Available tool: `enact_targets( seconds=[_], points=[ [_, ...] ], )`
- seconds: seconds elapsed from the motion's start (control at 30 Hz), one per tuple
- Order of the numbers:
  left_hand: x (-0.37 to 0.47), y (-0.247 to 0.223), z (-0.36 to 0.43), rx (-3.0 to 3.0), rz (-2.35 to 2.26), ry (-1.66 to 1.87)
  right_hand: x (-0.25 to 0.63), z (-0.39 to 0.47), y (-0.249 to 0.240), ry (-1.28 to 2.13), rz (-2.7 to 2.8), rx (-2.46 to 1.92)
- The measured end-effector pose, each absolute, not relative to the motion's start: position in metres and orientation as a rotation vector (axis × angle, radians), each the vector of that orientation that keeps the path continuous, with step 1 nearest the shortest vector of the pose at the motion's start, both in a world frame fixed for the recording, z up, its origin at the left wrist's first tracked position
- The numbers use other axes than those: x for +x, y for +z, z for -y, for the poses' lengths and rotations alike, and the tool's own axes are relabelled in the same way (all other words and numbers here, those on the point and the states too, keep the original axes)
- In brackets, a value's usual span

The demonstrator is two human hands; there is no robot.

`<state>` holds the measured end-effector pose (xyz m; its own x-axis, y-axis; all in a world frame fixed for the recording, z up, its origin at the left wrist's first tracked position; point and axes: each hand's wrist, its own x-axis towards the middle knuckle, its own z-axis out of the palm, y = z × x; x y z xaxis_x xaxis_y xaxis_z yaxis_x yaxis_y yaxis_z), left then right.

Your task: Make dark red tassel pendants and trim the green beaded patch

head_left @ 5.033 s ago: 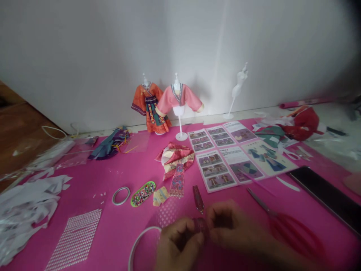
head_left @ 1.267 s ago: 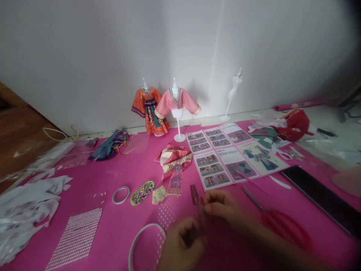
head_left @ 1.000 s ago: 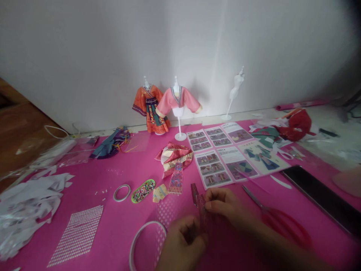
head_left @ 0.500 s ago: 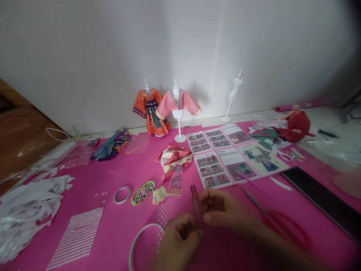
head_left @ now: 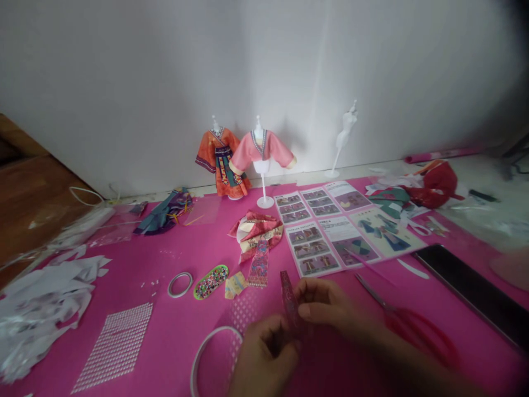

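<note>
A narrow dark red patterned strip (head_left: 288,292) is held between both hands over the pink mat (head_left: 165,331). My left hand (head_left: 268,353) pinches its lower end, fingers closed. On the strip's right edge, my right hand (head_left: 324,303) grips with thumb and fingers closed. Beyond them lie a patterned fabric panel (head_left: 259,264), a folded red and cream cloth piece (head_left: 252,229) and a small yellowish scrap (head_left: 235,285). A large tape roll (head_left: 198,358) lies by my left hand, and red-handled scissors (head_left: 397,314) rest to the right of my right hand.
Dressed stands (head_left: 223,165) (head_left: 261,151) and a bare white one (head_left: 345,132) stand by the wall. Around are an instruction sheet (head_left: 309,234), a phone (head_left: 467,286), a bead tray (head_left: 210,282), a small tape roll (head_left: 180,284), a gem sheet (head_left: 115,342) and white scraps (head_left: 49,303).
The view has shifted very slightly. My right hand's fingers have moved a little on the strip, and both hands still hold it.
</note>
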<state>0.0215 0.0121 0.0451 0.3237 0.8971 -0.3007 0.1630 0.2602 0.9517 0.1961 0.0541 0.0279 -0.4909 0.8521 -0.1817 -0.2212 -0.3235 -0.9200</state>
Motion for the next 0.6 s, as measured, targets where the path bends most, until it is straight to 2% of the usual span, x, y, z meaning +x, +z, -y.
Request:
enact_targets(
  seconds=[0.6],
  points=[
    [0.031, 0.056, -0.014, 1.201, -1.2, 0.57, 0.199, -0.055, 0.034, 1.635, 1.165, -0.957]
  ],
)
